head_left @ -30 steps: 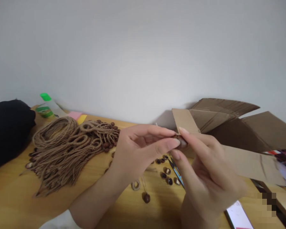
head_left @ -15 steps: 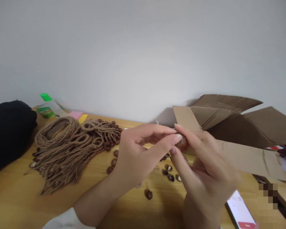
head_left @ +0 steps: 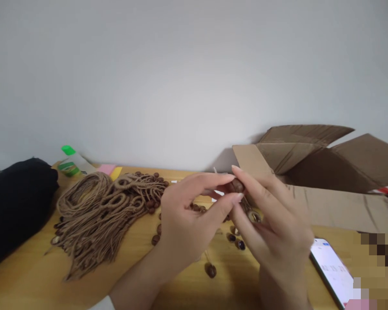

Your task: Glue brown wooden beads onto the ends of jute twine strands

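Between the fingertips of both hands is a round brown nut (head_left: 237,185), raised above the table. My left hand (head_left: 194,211) pinches it from the left with thumb and forefinger. From the right, my right hand (head_left: 273,224) presses thumb and forefinger against it. A thin cord end (head_left: 215,170) sticks up behind the left fingers. Below my hands, another brown nut (head_left: 211,270) on a thin string lies on the wood. Dark, hollow half shells (head_left: 240,244) sit under the right thumb, and several more nuts (head_left: 155,239) are beside my left wrist.
A bundle of knotted brown cords (head_left: 93,224) with nuts at its far end lies left. Beyond it are a green-capped bottle (head_left: 70,161) and a black cloth heap (head_left: 17,202). An opened cardboard box (head_left: 336,211) stands right, with a lit phone (head_left: 333,271) nearer me.
The view has shifted slightly, so the table's left side sits lower. Both hands keep their pinch on the nut, and more of its brown surface shows between the fingertips now.
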